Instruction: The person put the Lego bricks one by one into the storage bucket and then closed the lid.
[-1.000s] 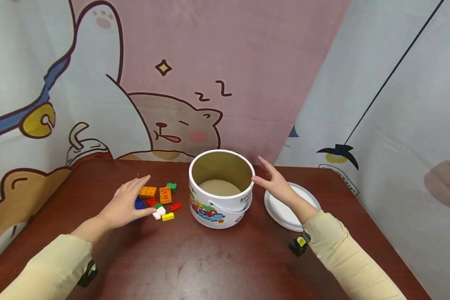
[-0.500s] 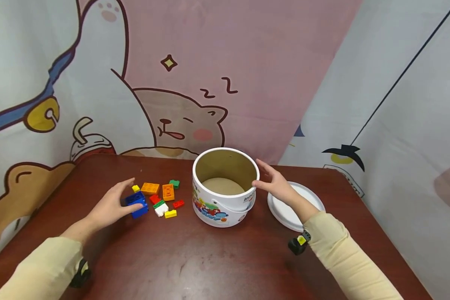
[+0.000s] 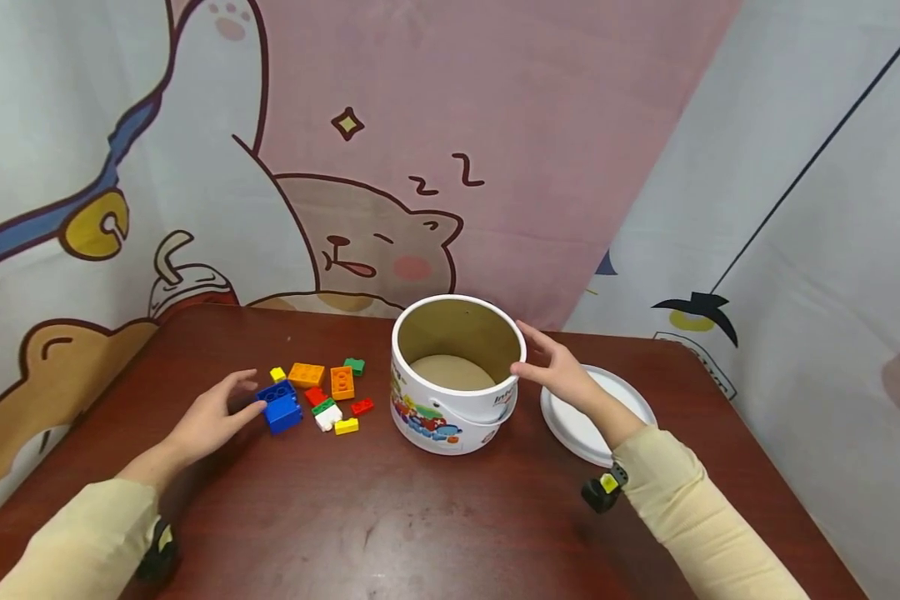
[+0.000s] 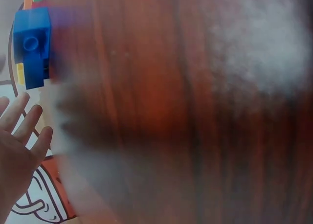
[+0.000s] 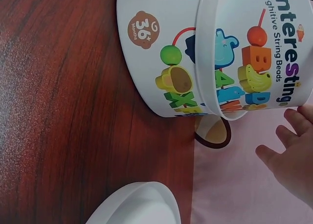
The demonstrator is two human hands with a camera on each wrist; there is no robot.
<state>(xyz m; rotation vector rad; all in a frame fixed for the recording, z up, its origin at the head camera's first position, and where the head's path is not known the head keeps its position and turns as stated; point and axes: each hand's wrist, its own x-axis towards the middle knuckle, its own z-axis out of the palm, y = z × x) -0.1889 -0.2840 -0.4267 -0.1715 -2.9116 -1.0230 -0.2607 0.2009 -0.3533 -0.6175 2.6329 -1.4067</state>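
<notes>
My left hand (image 3: 208, 418) is just left of a pair of blue building blocks (image 3: 281, 412), fingers spread and relaxed. In the left wrist view a blue block (image 4: 33, 43) is near the fingertips, with a gap between them. A white lidless bucket (image 3: 450, 423) with printed toy pictures stands upright at mid-table, its handle hanging down in front. At its right rim rests my right hand (image 3: 562, 379), thumb in front and fingers extended behind. The right wrist view has those fingers (image 5: 274, 158) loosely straight beside the bucket's upper edge. Inside, the visible bottom is bare.
Between left hand and bucket lie several loose blocks: orange (image 3: 307, 375), another orange one (image 3: 342, 383), green (image 3: 355, 366), red (image 3: 362, 407), white (image 3: 330, 417) and yellow (image 3: 347, 426). A round white lid (image 3: 615, 425) lies right of the bucket, partly under the right forearm. A printed curtain (image 3: 540, 150) hangs behind the table.
My left hand has drawn back left from over the blocks, uncovering the blue ones. My right hand stays at the bucket's rim. The whole scene has shifted slightly right in view.
</notes>
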